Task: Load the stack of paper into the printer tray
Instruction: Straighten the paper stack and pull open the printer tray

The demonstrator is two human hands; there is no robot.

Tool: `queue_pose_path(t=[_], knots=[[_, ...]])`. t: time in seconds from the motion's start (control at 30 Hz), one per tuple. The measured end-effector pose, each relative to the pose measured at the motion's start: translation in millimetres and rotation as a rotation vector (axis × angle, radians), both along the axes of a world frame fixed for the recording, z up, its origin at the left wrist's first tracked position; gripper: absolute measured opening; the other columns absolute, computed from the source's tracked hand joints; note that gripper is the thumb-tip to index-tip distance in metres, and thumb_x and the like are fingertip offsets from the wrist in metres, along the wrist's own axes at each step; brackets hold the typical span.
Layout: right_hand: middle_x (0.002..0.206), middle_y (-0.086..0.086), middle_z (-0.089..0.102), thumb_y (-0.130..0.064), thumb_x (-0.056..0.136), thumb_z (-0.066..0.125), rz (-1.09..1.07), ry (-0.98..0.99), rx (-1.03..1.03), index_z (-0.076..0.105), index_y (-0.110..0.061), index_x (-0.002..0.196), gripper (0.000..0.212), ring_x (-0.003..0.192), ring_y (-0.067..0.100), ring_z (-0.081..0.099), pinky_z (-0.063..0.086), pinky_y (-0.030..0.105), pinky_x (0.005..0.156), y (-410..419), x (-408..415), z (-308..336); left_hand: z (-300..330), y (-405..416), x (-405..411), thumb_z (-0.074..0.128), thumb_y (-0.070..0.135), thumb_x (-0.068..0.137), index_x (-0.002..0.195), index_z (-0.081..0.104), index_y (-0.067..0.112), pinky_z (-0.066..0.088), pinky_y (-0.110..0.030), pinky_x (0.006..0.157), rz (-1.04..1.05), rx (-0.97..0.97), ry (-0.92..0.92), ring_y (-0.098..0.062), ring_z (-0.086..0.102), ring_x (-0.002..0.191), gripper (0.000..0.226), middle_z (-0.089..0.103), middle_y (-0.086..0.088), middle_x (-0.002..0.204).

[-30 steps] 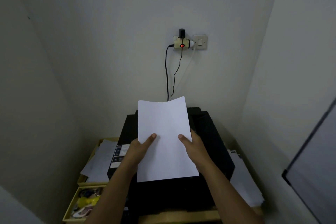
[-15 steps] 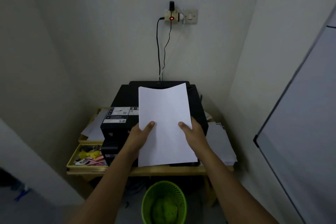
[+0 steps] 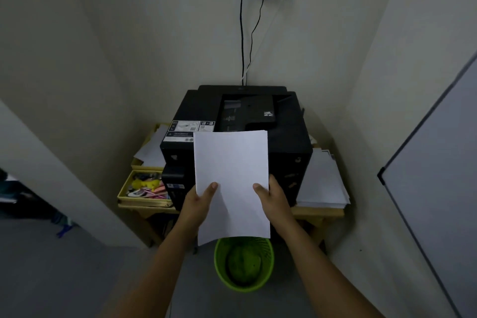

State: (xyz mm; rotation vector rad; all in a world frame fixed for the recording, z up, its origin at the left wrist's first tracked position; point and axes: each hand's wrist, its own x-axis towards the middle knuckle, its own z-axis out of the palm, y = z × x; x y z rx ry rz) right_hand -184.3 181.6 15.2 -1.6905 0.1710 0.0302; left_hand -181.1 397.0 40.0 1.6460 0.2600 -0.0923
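A white stack of paper is held upright in the air, gripped at its lower half by the left hand and the right hand, each thumb laid on the front face with the fingers hidden behind. Just beyond the hands stands the black printer on a wooden table. Below the hands a green wastebasket is seen. Loose sheets lie to the right of the right hand.

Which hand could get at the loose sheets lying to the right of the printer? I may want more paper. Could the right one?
Probably not right away: the right hand grips the paper stack. Those loose sheets lie uncovered beside the printer, so freeing that hand should do.
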Motion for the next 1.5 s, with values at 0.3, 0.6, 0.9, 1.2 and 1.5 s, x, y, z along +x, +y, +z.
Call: queue_pose_path(t=[0.3,0.6,0.9,1.2,1.5], knots=[[0.139,-0.015,0.068,-0.038,0.11,0.057,0.062,0.048,0.012,0.054,-0.032,0.149,0.039,0.126,0.006,0.066,0.056,0.047,0.11,36.8,-4.8,-61.8,-53.6,31.1,-11.0,0.069,0.046,0.094,0.122,0.062,0.033,0.056,-0.033,0.074,0.07,-0.042,0.121,-0.019,0.068,0.103,0.031,0.071,0.005,0.114],[0.125,-0.014,0.076,-0.039,0.109,0.059,0.095,0.088,0.009,0.068,-0.036,0.131,0.024,0.117,0.007,0.071,0.058,0.053,0.104,49.6,-5.8,-136.0,-121.9,65.2,-17.6,0.07,0.047,0.092,0.121,0.068,0.031,0.06,-0.036,0.078,0.123,0.039,0.106,-0.018,0.071,0.102,0.033,0.075,0.005,0.109],[0.118,0.001,0.081,-0.024,0.112,0.056,-0.101,0.137,0.278,0.073,-0.016,0.122,0.021,0.114,0.024,0.077,0.063,0.038,0.095,58.9,38.8,-179.2,-156.8,96.3,-16.9,0.067,0.039,0.095,0.12,0.065,0.026,0.058,-0.04,0.075,0.134,0.196,0.072,-0.022,0.068,0.099,0.028,0.071,0.007,0.106],[0.125,0.005,0.078,-0.023,0.11,0.061,-0.398,0.182,0.569,0.069,-0.012,0.13,0.024,0.112,0.02,0.078,0.06,0.037,0.103,72.1,84.9,-217.6,-188.9,121.3,-12.8,0.062,0.037,0.098,0.128,0.066,0.006,0.052,-0.027,0.06,0.149,0.336,0.036,-0.023,0.068,0.091,0.043,0.072,-0.011,0.105],[0.127,0.014,0.075,-0.016,0.108,0.064,-0.501,0.209,0.639,0.067,-0.007,0.129,0.023,0.116,0.025,0.076,0.058,0.038,0.107,78.6,96.8,-239.6,-199.9,127.6,-13.0,0.062,0.038,0.098,0.132,0.064,0.007,0.054,-0.027,0.061,0.166,0.329,0.064,-0.019,0.069,0.09,0.046,0.072,-0.008,0.104]])
